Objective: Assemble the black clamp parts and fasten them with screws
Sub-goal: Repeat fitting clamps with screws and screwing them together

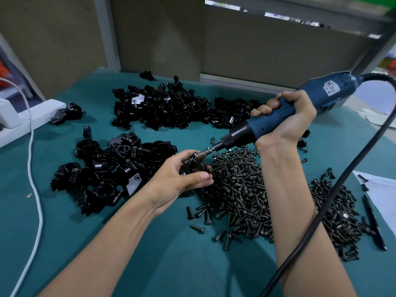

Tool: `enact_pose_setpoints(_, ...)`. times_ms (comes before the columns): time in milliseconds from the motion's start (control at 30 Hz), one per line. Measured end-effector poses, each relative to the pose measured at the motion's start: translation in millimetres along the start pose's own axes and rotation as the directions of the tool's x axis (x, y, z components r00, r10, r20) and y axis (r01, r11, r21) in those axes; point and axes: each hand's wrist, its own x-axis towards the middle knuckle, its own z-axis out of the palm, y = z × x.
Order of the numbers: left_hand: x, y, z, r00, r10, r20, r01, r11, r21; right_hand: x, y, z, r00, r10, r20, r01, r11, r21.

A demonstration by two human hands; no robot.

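Trouble could have started right at the tip. My right grip (pixel 287 116) was wrapped tight round the blue electric screwdriver (pixel 257 128), its bit (pixel 205 153) slanting down toward eight o'clock onto the top of the black clamp (pixel 192 166). Whatever screw sat under that tip was hidden from me. My left grip (pixel 177 179) pinched the clamp between thumb and curled fingers, just over the bench (pixel 171 264), at the nine o'clock edge of the screw pile (pixel 240 194).

The driver came in at a slant, and I couldn't tell whether it lined up with the hole. If it didn't, I judged the screw could cross-thread, or the bit could skip off the head, and my thumb was right beside it. Torque was the other worry: a fingertip hold might let the clamp twist or its halves shift. The black cord (pixel 347 168) looped past my right forearm toward five o'clock over the screws. A snag there could pull the tool off line or scatter them.
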Motion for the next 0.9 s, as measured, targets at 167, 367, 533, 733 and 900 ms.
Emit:
enact_pose_setpoints(167,0.6,-0.7,-1.6,1.000,-0.005,0.000,0.005,1.000,0.013,-1.2,1.1,0.9,1.000,0.000,0.012,0.000,1.000,0.003)
enact_pose_setpoints(367,0.0,-1.0,-2.0,1.000,-0.004,0.018,0.004,1.000,-0.006,-2.5,1.7,1.8,1.000,0.002,0.021,-0.002,1.000,-0.005)
enact_pose_setpoints(533,0.4,-1.1,-3.4,0.998,-0.017,0.064,0.019,0.999,-0.028,-4.3,0.5,2.9,0.999,-0.005,0.044,0.006,1.000,-0.022)
enact_pose_setpoints(733,-1.1,-3.1,-2.6,0.997,-0.030,0.078,0.034,0.998,-0.055,-6.7,-1.5,5.0,0.993,-0.023,0.113,0.029,0.998,-0.052)
enact_pose_setpoints(900,-1.6,-1.6,-0.5,0.996,-0.021,0.084,0.025,0.999,-0.048,-9.3,-3.4,6.3,0.988,-0.034,0.152,0.043,0.997,-0.058)
